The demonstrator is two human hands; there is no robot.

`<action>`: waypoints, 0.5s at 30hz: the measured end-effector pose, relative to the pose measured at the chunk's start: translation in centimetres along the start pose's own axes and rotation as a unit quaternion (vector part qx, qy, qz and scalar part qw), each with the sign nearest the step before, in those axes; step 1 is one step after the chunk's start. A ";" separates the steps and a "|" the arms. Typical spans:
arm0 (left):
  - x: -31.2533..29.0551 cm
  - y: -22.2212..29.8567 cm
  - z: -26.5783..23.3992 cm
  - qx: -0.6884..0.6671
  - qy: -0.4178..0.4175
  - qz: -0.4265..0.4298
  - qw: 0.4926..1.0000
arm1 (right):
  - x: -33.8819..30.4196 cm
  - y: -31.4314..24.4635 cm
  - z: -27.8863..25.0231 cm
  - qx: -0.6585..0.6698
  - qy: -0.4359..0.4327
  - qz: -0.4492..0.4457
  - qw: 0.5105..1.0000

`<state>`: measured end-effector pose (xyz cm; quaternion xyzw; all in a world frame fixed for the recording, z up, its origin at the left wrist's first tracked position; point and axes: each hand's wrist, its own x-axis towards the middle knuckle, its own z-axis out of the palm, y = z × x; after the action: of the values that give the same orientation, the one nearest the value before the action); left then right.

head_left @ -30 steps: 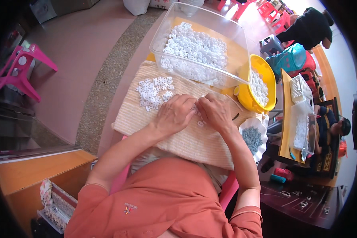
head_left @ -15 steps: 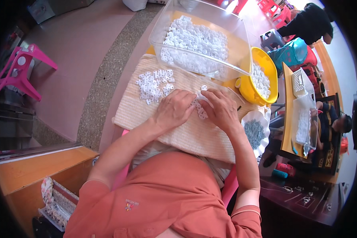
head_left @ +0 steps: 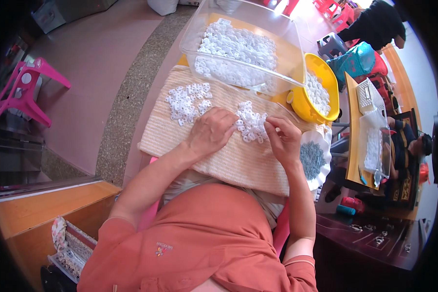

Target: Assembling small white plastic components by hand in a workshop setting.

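Small white plastic pieces with holes lie in two heaps on a cream ribbed cloth (head_left: 219, 170). My left hand (head_left: 212, 130) rests on the cloth between the left heap (head_left: 184, 103) and the right heap (head_left: 251, 121). Its fingers are curled together, the tips at the left edge of the right heap; whatever they may hold is hidden. On the other side of that heap, my right hand (head_left: 286, 138) has thumb and forefinger brought together in a pinch. Anything between those tips is too small to make out.
Beyond the cloth stands a clear plastic bin (head_left: 194, 61) of similar white pieces. To its right is a yellow basin (head_left: 334, 73) with more. A white scalloped dish (head_left: 326, 168) of small grey metal parts sits right of my right hand. Pink stool (head_left: 29, 92) at left; other people at right.
My hands have moved apart, the right one shifting to the right. The right heap, mostly covered by my hands before, now shows between them.
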<state>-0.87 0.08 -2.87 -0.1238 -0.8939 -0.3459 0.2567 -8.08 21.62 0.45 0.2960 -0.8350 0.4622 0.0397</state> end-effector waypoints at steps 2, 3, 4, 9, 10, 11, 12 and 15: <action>-0.1 -0.3 0.0 -0.006 -0.004 -0.002 1.000 | -0.5 0.5 -0.2 -0.007 0.014 -0.020 1.000; -0.2 -0.5 0.2 -0.009 -0.004 0.003 1.000 | -0.9 0.6 -0.3 -0.007 0.014 -0.019 1.000; -0.3 -0.8 0.3 -0.012 -0.003 0.007 1.000 | -1.2 0.7 -0.4 -0.022 0.017 -0.016 0.999; -0.5 -1.0 0.6 -0.002 0.013 0.028 1.000 | -2.9 -0.1 0.1 -0.088 0.014 -0.002 0.996; -0.4 -0.9 0.5 -0.001 0.010 0.029 1.000 | -3.1 -0.3 0.1 -0.087 -0.001 -0.006 0.996; -0.4 -0.9 0.4 -0.002 0.009 0.030 1.000 | -3.2 -0.5 0.1 -0.085 -0.017 -0.010 0.996; -0.4 -1.0 0.4 -0.006 -0.001 0.027 1.000 | -3.3 -0.7 0.2 -0.085 -0.016 -0.009 0.996; -0.3 -0.6 0.1 -0.014 -0.015 0.015 1.000 | -3.5 -1.2 0.3 -0.108 -0.039 -0.033 0.993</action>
<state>-0.90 -0.33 -3.45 -0.1459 -0.8909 -0.3525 0.2465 -4.51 22.48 0.03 0.3352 -0.8707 0.3557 0.0543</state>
